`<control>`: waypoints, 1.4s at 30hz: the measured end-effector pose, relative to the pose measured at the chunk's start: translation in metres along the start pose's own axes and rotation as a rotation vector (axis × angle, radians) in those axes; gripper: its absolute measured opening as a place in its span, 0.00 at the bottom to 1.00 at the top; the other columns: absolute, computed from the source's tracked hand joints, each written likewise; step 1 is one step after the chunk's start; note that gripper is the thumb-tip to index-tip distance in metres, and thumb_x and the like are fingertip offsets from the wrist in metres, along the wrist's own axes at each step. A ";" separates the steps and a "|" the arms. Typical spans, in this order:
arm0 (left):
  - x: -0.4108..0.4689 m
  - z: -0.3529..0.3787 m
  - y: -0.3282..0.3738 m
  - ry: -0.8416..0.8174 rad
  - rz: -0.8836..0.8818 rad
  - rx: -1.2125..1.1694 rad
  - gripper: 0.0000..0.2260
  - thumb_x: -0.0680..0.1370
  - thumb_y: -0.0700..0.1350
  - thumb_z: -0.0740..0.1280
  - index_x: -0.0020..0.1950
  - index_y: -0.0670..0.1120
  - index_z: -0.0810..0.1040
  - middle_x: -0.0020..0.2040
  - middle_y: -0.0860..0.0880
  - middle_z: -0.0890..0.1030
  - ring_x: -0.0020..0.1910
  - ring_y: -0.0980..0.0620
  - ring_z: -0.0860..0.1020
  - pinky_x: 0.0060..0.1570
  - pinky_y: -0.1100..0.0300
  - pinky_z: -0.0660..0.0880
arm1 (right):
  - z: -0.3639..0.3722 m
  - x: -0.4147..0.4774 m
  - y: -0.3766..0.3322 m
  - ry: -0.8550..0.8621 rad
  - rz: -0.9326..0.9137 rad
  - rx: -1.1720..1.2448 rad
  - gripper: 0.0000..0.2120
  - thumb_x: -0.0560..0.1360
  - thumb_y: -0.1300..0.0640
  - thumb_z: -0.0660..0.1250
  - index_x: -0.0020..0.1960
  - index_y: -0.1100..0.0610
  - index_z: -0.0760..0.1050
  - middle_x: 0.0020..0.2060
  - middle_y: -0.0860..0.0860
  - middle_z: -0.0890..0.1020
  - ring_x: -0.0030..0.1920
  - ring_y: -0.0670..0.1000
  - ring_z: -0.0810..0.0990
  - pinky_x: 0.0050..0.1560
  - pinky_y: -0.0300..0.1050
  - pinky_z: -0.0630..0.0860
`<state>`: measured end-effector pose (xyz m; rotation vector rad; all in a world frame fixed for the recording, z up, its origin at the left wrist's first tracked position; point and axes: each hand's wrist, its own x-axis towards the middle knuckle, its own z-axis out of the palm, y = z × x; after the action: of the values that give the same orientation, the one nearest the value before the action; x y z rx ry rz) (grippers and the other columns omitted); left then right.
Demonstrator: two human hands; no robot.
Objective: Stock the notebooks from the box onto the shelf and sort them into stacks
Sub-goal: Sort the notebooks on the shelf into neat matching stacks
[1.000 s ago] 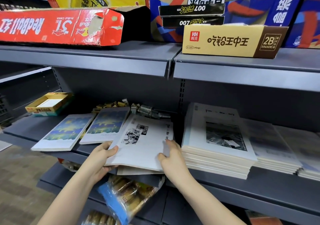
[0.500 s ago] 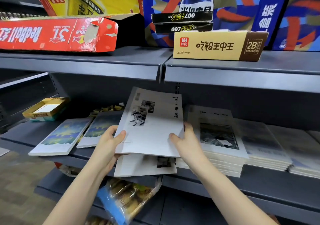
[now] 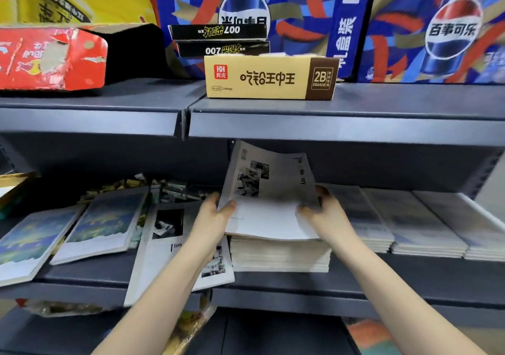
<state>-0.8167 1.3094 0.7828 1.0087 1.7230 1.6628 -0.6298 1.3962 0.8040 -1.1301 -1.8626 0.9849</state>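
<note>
1. While both hands close on it, the white notebook [image 3: 270, 198] sits dead centre, its near edge down on the white stack [image 3: 278, 256] and its far edge tilted up toward the upper shelf [image 3: 382, 103].
2. Left hand [image 3: 216, 218] pinches the notebook's nine o'clock edge: thumb on the cover, fingers tucked behind it.
3. Right hand [image 3: 325, 215] grips the three o'clock edge, thumb on top and fingers curled round the side, though it's blurred here.
4. At eight o'clock of the stack, a second white notebook [image 3: 164, 245] lies askew on the middle shelf [image 3: 410, 281], its near corner hanging over the front lip, partly under the left forearm.
5. Further out at nine o'clock, a blue notebook [image 3: 103, 223] and another blue notebook [image 3: 30, 242] lie flat side by side, both angled.
6. Over at three o'clock, a row of stacks [image 3: 415, 223] runs along the same shelf, covers too blurred to read.
7. Up at twelve o'clock, a yellow eraser box [image 3: 270, 78] stands on the upper shelf, a red carton [image 3: 52, 56] at ten o'clock, blue cola cartons [image 3: 300, 13] behind.
</note>
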 end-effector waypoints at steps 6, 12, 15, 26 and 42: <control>0.019 0.025 -0.014 0.009 -0.006 0.263 0.20 0.79 0.45 0.63 0.70 0.41 0.68 0.67 0.44 0.74 0.66 0.44 0.71 0.66 0.50 0.67 | -0.010 0.016 0.028 -0.020 0.023 -0.049 0.16 0.72 0.64 0.65 0.57 0.52 0.68 0.46 0.48 0.78 0.46 0.53 0.80 0.43 0.41 0.72; 0.024 0.032 -0.029 0.040 -0.046 0.512 0.19 0.79 0.47 0.62 0.66 0.39 0.70 0.65 0.39 0.72 0.64 0.39 0.70 0.61 0.50 0.68 | -0.008 0.022 0.041 -0.042 0.020 -0.063 0.16 0.73 0.62 0.64 0.60 0.54 0.69 0.45 0.49 0.79 0.42 0.48 0.78 0.38 0.39 0.72; 0.020 0.034 -0.029 0.065 -0.034 0.474 0.21 0.80 0.45 0.60 0.72 0.40 0.64 0.69 0.41 0.68 0.68 0.42 0.67 0.63 0.54 0.65 | -0.001 0.030 0.048 -0.047 0.042 -0.052 0.18 0.73 0.61 0.62 0.63 0.56 0.68 0.38 0.51 0.78 0.33 0.47 0.73 0.32 0.38 0.70; 0.021 0.039 -0.035 0.057 -0.046 0.488 0.18 0.80 0.47 0.58 0.70 0.48 0.67 0.60 0.43 0.78 0.57 0.42 0.75 0.46 0.59 0.68 | 0.000 0.038 0.064 -0.130 0.139 0.061 0.08 0.75 0.67 0.61 0.43 0.55 0.69 0.31 0.48 0.72 0.29 0.42 0.72 0.30 0.30 0.69; 0.014 0.038 -0.029 -0.012 -0.025 0.310 0.18 0.81 0.50 0.58 0.69 0.44 0.69 0.66 0.46 0.74 0.67 0.47 0.70 0.54 0.64 0.64 | -0.002 0.029 0.055 -0.100 0.238 0.427 0.07 0.77 0.65 0.62 0.44 0.55 0.72 0.37 0.49 0.78 0.39 0.45 0.77 0.34 0.28 0.72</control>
<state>-0.7985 1.3439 0.7519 1.1251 2.0186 1.3968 -0.6191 1.4408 0.7625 -1.0666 -1.5091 1.5148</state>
